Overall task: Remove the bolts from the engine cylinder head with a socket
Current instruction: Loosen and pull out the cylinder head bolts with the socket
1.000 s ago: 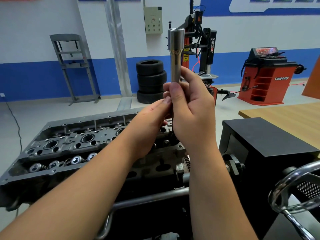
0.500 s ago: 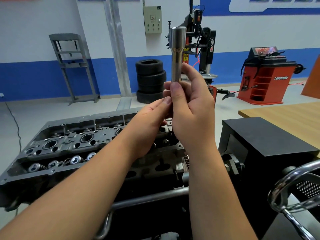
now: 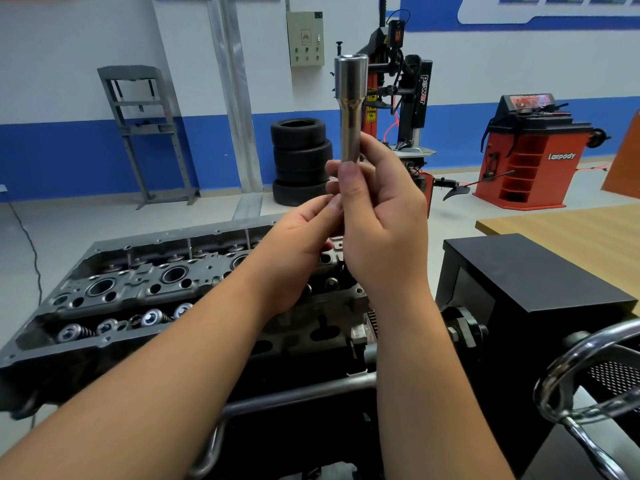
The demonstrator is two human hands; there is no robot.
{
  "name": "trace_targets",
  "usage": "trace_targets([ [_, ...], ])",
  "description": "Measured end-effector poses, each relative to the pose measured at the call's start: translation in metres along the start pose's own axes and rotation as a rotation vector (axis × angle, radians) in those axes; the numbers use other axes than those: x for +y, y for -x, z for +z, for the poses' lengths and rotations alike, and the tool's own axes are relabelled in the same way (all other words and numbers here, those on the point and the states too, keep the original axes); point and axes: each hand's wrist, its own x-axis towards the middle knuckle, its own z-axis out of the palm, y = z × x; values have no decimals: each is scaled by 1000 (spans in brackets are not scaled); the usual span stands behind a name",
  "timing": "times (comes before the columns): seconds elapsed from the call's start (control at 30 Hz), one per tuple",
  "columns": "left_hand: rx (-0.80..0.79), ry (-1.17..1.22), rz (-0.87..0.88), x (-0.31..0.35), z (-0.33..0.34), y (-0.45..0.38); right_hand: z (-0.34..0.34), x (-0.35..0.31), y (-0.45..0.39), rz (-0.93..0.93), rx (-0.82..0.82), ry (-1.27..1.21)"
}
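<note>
A long chrome socket [image 3: 350,109] stands upright in mid-air above the near end of the engine cylinder head [image 3: 145,292], its wider open end at the top and its narrower shank running down into the hands. The right hand [image 3: 379,223] grips the lower part of the shank, thumb pressed along the near side and fingers curled round the far side. The left hand [image 3: 298,244] sits just beside and below it, its fingertips pinching something at the socket's bottom end; what they pinch is hidden between the two hands. Both forearms reach up from the bottom edge of the view.

The cylinder head lies below and to the left, grey and tilted, with round bores along its middle and a row of valve springs [image 3: 114,323] on its near side. It is carried on a stand with a steel tube frame [image 3: 298,393]. To the right is a black box [image 3: 533,282], with a chrome handwheel [image 3: 585,368] at the lower right corner and a wooden bench [image 3: 568,230] behind. Farther back on the floor stand a stack of tyres [image 3: 300,161], a tyre changer [image 3: 401,91], a red wheel balancer [image 3: 530,147] and a grey press frame [image 3: 142,133] against the blue and white wall
</note>
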Motion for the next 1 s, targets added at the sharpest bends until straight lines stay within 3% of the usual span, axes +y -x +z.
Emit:
trace_targets([
  [0.73, 26, -20, -3, 0, 0, 0, 0, 0, -3, 0, 75, 45],
  [1.0, 22, 0, -9, 0, 1, 0, 1, 1, -2, -7, 35, 23],
])
